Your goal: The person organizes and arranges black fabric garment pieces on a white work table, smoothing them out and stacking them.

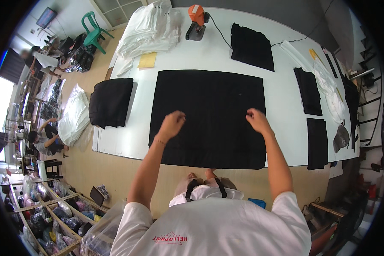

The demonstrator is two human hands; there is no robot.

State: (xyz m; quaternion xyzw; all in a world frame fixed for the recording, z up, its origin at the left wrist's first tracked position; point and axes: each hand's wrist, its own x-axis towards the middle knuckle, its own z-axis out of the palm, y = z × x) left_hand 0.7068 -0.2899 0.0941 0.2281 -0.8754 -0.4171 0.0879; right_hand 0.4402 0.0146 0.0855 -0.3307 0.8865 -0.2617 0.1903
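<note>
A large black cloth (209, 128) lies flat and smooth on the white table, its near edge hanging at the table's front edge. Above its left part is my left hand (172, 124), fingers curled in and closed. My right hand (259, 121) is over the cloth's right edge, thumb and fingers drawn together. I see nothing in either hand, and no fold of cloth rises to them. Left of the cloth lies a stack of folded black fabric (111, 102).
On the white table (141, 128) are a white fabric pile (149, 30), a yellow pad (147, 60), an orange-topped corded machine (196, 21), black pieces (252, 47) and a grey cap (341, 138). Two people sit at left, near a green chair (94, 32). Wooden bins (51, 200) hold bagged items.
</note>
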